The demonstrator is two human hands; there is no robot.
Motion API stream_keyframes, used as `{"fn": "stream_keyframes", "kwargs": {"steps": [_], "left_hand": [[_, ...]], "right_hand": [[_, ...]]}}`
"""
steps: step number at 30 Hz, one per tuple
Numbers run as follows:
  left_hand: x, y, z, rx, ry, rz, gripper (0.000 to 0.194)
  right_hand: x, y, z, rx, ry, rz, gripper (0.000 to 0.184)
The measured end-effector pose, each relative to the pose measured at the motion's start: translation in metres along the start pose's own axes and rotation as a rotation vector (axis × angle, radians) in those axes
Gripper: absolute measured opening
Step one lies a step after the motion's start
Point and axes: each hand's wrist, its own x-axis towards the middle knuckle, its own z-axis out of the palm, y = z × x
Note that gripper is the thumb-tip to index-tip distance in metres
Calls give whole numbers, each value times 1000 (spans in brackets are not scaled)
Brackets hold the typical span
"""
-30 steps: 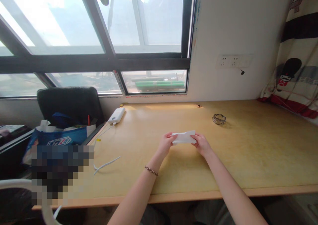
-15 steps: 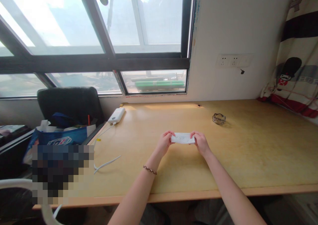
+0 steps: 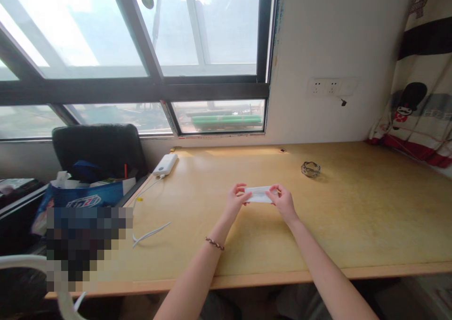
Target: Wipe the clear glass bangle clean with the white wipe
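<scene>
A small white folded tissue [image 3: 258, 195] is stretched between my two hands over the middle of the wooden desk [image 3: 212, 254]. My left hand [image 3: 237, 198] pinches its left end, thumb on the near face and fingers behind. At the right end, my right hand [image 3: 283, 201] grips it the same way, with its thumb pressed further in on the face. A braided bracelet [image 3: 214, 243] circles my left wrist. The fingers behind the white piece are partly hidden.
A glass ashtray-like dish [image 3: 310, 169] sits beyond my right hand. At the desk's left edge lies a white power bank [image 3: 165, 165] with a white cable [image 3: 151, 234]. A black chair [image 3: 99, 145] holding a blue bag [image 3: 84, 192] stands left; a curtain [image 3: 423, 108] hangs right.
Both thumbs have slid inward along the face of the white tissue, and the hands have risen very slightly. It stays held at both ends.
</scene>
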Motion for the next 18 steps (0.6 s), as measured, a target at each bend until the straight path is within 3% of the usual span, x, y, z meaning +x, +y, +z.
{"fn": "stream_keyframes", "kwargs": {"steps": [6, 12, 15, 18], "left_hand": [[4, -2, -1, 43, 78, -121, 41], [-3, -1, 2, 36, -150, -192, 37], [-7, -2, 7, 79, -199, -192, 34], [-8, -4, 12, 80, -193, -141, 33]], "right_hand": [[0, 0, -1, 91, -51, 50, 31], [-2, -4, 1, 158, -150, 60, 34], [1, -6, -2, 260, -101, 22, 47], [5, -6, -6, 306, 19, -3, 46]]}}
